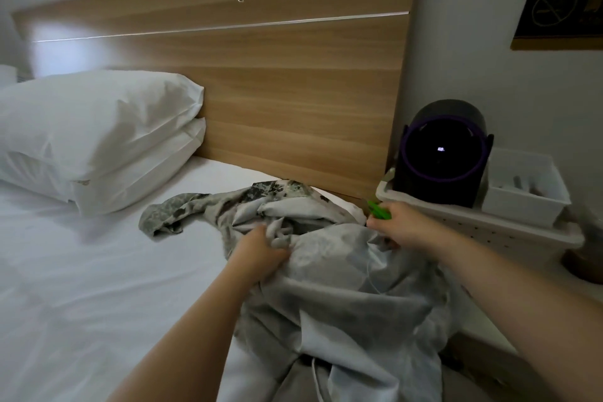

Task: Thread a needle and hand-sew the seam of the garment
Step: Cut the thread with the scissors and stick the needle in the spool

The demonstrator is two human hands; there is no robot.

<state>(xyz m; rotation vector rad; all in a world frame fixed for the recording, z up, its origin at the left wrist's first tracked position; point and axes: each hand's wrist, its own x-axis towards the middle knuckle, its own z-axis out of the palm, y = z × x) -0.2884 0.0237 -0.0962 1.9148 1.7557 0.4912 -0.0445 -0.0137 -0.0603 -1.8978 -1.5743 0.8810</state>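
Left hand, just left of centre, grips a bunched fold of the grey garment, which I see heaped on the white bed from centre to bottom. Right of it, my right hand holds a small green object beside the white tray.

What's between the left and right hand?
Only bunched folds of the grey garment, shown in the head view. The left hand grips it; the right hand holds a green item.

left grip clutches grey garment on bed; right grip holds green object near tray.
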